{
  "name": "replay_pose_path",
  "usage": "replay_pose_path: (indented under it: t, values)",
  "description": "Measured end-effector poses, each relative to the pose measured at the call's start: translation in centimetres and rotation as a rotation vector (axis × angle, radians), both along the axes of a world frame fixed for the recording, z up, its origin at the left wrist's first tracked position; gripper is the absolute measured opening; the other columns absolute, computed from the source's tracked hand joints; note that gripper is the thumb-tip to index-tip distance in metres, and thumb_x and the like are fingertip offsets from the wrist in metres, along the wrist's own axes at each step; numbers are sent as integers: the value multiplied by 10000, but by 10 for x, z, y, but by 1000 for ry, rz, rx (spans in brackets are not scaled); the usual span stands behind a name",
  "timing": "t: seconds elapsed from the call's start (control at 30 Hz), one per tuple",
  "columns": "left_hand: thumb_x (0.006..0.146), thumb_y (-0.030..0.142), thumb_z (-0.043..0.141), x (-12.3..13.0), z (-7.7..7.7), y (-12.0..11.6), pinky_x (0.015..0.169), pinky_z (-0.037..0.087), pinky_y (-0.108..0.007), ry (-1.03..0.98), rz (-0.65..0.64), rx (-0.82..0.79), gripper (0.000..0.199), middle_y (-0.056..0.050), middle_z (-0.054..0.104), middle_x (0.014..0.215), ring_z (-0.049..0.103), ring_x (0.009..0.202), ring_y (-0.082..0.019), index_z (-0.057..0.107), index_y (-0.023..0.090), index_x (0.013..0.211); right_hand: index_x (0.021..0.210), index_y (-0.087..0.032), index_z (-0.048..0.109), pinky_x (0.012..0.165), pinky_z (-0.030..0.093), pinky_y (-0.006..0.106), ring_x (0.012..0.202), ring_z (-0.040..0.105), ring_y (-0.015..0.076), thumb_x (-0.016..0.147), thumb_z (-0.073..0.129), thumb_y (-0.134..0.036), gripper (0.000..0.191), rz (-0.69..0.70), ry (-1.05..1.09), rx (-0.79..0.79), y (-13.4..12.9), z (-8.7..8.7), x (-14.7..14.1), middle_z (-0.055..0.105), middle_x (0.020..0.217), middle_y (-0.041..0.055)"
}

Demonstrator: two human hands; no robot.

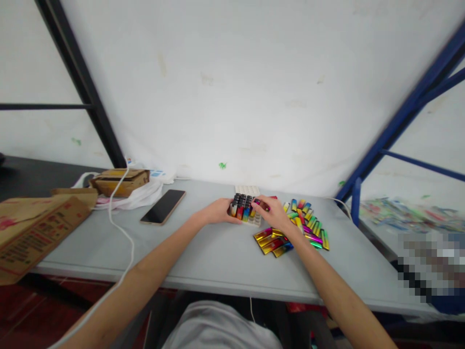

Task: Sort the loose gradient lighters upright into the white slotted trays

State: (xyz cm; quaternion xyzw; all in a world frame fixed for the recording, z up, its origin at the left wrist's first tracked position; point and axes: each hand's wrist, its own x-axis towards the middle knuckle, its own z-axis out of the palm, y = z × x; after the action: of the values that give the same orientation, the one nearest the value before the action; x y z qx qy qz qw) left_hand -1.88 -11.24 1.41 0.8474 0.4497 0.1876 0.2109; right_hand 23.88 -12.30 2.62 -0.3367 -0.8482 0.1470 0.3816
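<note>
A white tray with round cells (255,219) sits on the table in front of me, its left part filled with upright lighters (240,212) that have shiny coloured bodies and black tops. My left hand (219,211) is wrapped round the left side of this tray. Over the tray's right side, my right hand (273,213) pinches a dark purple-red lighter (263,205), which lies tilted in the fingers. Beneath and beside my right forearm, loose lighters (274,242) in gold, red, blue, green and magenta lie spread in a pile.
Behind the filled tray is another white celled tray (247,190). A phone (163,207) lies to the left, near a white plastic bag (145,196) and cardboard boxes (54,228). A white cable (121,228) crosses my left forearm. A blue metal frame (392,126) rises at right.
</note>
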Motion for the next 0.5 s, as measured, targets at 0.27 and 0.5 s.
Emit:
replay_pose_path:
  t: [0.27, 0.5]
  values:
    - [690, 625, 825, 0, 0, -1, 867, 523, -329, -40, -19, 5, 701, -73, 767, 1155, 709, 1011, -291, 672, 190, 1218, 1108, -207, 676, 598, 431, 271, 619, 568, 157, 958, 644, -433, 274, 76, 1, -94, 6, -6, 5, 619, 700, -22]
    - [688, 631, 821, 0, 1, -2, 855, 526, -335, 0, 2, 18, 712, -94, 766, 1141, 710, 991, -297, 672, 171, 1211, 1091, -207, 670, 623, 472, 282, 621, 589, 161, 939, 662, -455, 292, 83, -16, -107, 7, -3, 9, 640, 704, -18]
